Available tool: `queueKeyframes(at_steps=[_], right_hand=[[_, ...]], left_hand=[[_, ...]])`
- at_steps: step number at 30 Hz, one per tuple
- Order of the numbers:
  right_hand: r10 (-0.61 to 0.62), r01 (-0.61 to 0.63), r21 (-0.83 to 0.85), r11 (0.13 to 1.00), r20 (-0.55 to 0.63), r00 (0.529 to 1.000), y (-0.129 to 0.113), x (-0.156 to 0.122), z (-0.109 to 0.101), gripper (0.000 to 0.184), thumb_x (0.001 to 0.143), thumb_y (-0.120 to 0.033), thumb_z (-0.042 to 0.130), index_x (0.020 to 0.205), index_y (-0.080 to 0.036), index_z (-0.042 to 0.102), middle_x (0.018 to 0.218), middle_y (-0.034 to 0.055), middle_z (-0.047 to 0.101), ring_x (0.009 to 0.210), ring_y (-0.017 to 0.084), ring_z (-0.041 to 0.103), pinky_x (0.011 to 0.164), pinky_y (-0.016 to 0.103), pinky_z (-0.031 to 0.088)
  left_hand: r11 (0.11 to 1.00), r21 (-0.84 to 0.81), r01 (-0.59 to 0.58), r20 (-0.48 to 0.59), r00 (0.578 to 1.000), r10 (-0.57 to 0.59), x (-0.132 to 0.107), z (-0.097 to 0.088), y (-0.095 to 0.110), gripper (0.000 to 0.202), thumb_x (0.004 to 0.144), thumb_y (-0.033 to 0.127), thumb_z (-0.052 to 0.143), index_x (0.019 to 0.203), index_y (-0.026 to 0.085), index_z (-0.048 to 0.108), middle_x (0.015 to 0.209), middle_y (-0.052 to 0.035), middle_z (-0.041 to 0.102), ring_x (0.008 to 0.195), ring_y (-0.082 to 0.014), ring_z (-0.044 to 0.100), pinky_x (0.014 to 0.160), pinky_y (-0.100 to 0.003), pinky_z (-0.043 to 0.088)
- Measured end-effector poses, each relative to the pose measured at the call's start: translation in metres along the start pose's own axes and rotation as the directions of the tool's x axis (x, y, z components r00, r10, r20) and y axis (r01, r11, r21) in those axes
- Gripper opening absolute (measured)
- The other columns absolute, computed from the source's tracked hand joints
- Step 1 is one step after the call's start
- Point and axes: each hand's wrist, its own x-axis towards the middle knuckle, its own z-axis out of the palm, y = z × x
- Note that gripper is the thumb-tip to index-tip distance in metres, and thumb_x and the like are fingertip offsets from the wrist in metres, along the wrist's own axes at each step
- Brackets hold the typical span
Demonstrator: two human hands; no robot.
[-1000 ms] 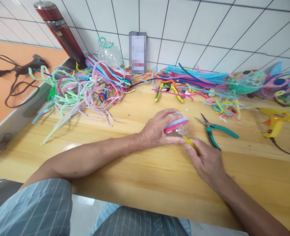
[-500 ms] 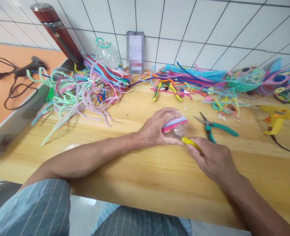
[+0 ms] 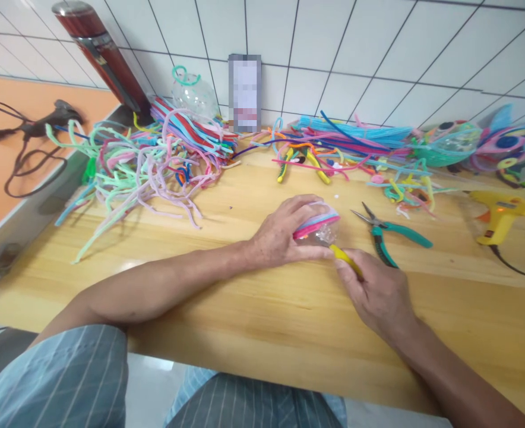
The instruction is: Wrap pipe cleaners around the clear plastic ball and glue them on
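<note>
My left hand (image 3: 284, 235) is closed around a clear plastic ball (image 3: 327, 233) covered on its upper side by pink, light blue and lilac pipe cleaners (image 3: 318, 221). In my right hand (image 3: 378, 288) is a yellow-handled tool (image 3: 346, 260), gripped with its front end up against the near side of the ball, by my left thumb. The working end of this tool is hidden, so its kind cannot be made out. Just right of the ball lie needle-nose pliers (image 3: 380, 226) with green handles, jaws parted.
Loose pipe cleaners (image 3: 133, 172) are heaped at the left, with more bundles (image 3: 351, 137) along the tiled wall. Yellow-handled pliers (image 3: 302, 163) lie at the back. A yellow glue gun (image 3: 505, 214) rests at the right. A phone (image 3: 244, 92) and a thermos (image 3: 102, 59) stand behind.
My right hand and the yellow-handled tool have shifted slightly, with the hand a little lower and further left. My left hand keeps the ball in nearly the same place.
</note>
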Motion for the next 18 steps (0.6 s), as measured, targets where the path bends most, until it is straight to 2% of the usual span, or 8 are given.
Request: queueKeyframes(at_steps=[4,7,13,18], right_hand=[[0.025,-0.025,-0.003,1.000,-0.023,0.999,-0.003,0.000,0.002,0.023,0.110,-0.037,0.052,0.102,-0.026,0.071,0.073,-0.0003,0.075,0.060,0.017,0.070,0.057,0.029,0.047],[0.019,-0.019,0.002,1.000,0.012,1.000,-0.001,0.001,-0.001,0.026,0.111,-0.038,0.052,0.100,-0.025,0.071,0.069,-0.0015,0.072,0.057,0.016,0.068,0.056,0.029,0.047],[-0.113,0.118,-0.066,0.991,0.072,0.991,0.005,0.004,-0.011,0.028,0.113,-0.038,0.049,0.104,-0.023,0.072,0.078,0.0011,0.078,0.064,0.017,0.075,0.058,0.029,0.049],[-0.117,0.125,-0.105,0.987,0.083,0.990,0.006,0.003,-0.011,0.028,0.112,-0.037,0.050,0.105,-0.023,0.073,0.082,0.0026,0.080,0.067,0.018,0.076,0.061,0.030,0.049]], left_hand=[[1.000,0.002,0.015,-0.007,1.000,-0.015,0.000,0.000,0.001,0.076,0.084,0.067,0.083,0.144,0.023,0.063,0.148,-0.0188,0.066,0.143,-0.0335,0.064,0.122,-0.055,0.054],[1.000,-0.006,0.002,-0.018,1.000,-0.002,0.001,0.001,-0.001,0.079,0.082,0.067,0.085,0.144,0.023,0.062,0.146,-0.0189,0.067,0.142,-0.0338,0.064,0.120,-0.055,0.055],[0.999,-0.037,-0.024,-0.014,1.000,0.023,0.002,0.000,-0.006,0.095,0.070,0.071,0.090,0.146,0.022,0.060,0.146,-0.0198,0.066,0.143,-0.0360,0.063,0.121,-0.058,0.053],[1.000,-0.001,-0.015,-0.007,1.000,0.015,0.002,0.000,-0.004,0.090,0.074,0.073,0.087,0.143,0.022,0.062,0.146,-0.0199,0.066,0.141,-0.0350,0.065,0.120,-0.056,0.055]])
